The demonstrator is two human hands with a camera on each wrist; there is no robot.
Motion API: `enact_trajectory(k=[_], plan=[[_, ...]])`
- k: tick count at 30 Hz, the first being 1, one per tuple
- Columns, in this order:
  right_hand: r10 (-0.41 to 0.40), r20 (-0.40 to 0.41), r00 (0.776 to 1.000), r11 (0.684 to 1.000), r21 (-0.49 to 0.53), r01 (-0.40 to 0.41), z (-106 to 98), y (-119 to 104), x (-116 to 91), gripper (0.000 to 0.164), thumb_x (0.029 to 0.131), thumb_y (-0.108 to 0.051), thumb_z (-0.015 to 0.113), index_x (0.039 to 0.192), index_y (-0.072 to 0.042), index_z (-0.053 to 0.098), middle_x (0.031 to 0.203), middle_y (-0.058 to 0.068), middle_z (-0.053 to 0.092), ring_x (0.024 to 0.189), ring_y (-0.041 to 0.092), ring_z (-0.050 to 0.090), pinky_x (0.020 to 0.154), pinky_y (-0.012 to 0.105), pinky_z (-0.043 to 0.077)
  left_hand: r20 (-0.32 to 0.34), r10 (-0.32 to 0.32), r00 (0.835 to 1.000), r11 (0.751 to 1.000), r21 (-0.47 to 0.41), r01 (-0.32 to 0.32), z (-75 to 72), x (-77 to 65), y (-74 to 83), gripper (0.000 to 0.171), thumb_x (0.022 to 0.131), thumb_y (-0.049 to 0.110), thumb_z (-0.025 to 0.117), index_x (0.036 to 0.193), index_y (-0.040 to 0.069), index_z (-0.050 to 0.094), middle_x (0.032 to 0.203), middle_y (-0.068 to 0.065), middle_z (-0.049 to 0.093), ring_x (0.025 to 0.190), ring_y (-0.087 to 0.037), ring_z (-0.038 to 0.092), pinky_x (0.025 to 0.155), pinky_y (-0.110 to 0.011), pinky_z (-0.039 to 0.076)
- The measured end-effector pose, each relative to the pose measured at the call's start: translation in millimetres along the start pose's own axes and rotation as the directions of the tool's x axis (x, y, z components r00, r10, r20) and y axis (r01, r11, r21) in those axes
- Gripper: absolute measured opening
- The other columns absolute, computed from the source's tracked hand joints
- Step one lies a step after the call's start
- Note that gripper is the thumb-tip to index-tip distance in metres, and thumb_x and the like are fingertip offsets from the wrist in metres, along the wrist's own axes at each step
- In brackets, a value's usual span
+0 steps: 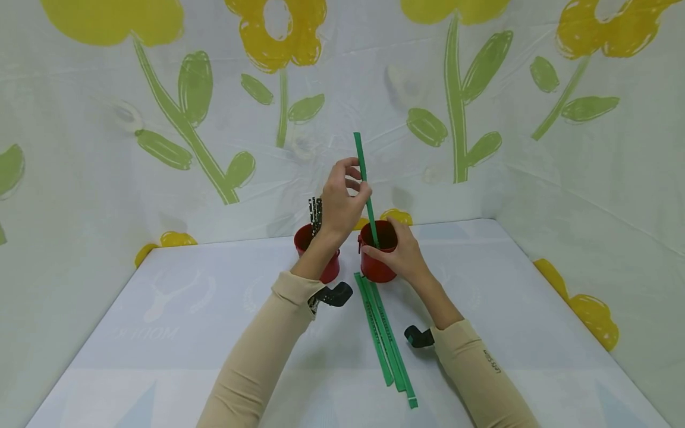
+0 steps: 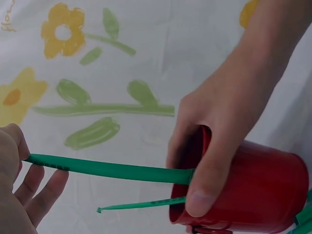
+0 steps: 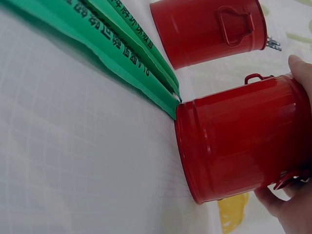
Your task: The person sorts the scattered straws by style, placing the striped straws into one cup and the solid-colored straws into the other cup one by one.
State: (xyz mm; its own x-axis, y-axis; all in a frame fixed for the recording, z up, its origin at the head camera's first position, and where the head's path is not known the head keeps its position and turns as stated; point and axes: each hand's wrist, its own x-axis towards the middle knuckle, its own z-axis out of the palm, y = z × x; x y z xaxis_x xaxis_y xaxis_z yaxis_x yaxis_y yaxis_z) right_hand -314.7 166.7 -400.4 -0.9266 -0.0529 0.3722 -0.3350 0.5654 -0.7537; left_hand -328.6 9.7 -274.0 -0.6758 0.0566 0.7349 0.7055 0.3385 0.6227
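Observation:
My left hand (image 1: 342, 202) pinches a green-wrapped straw (image 1: 371, 214) near its upper part. The straw's lower end is inside the right red bucket (image 1: 379, 272), which stands on the table. My right hand (image 1: 402, 254) holds that bucket at its rim, thumb on the near side and fingers on the far side. In the left wrist view a second, thinner-looking green straw (image 2: 141, 205) sticks out of the same mouth. Several more green-wrapped straws (image 1: 382, 339) with dark print lie in front of the bucket, as the right wrist view also shows.
A second red bucket (image 1: 330, 272) stands to the left, partly hidden by my left arm. Black-and-white patterned sticks (image 1: 314, 214) stand up in it. Behind the white table (image 1: 214, 321) hangs a cloth backdrop (image 1: 348, 101) with printed flowers.

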Motion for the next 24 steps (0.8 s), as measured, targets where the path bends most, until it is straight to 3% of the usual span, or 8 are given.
enact_trajectory(k=[24], plan=[[-0.030, -0.002, 1.000, 1.000, 0.008, 0.030, 0, 1, 1, 0.075, 0.079, -0.046, 0.079, 0.138, -0.017, 0.043, 0.130, 0.007, 0.053, 0.120, 0.025, 0.052, 0.093, 0.047, 0.056, 0.102, -0.083, 0.991, 0.995, 0.070, 0.076, 15.3, -20.8, -20.6, 0.040, 0.092, 0.006, 0.062, 0.131, 0.006, 0.051, 0.101, -0.013, 0.062, 0.084, -0.024, 0.068, 0.070, -0.031, 0.060]])
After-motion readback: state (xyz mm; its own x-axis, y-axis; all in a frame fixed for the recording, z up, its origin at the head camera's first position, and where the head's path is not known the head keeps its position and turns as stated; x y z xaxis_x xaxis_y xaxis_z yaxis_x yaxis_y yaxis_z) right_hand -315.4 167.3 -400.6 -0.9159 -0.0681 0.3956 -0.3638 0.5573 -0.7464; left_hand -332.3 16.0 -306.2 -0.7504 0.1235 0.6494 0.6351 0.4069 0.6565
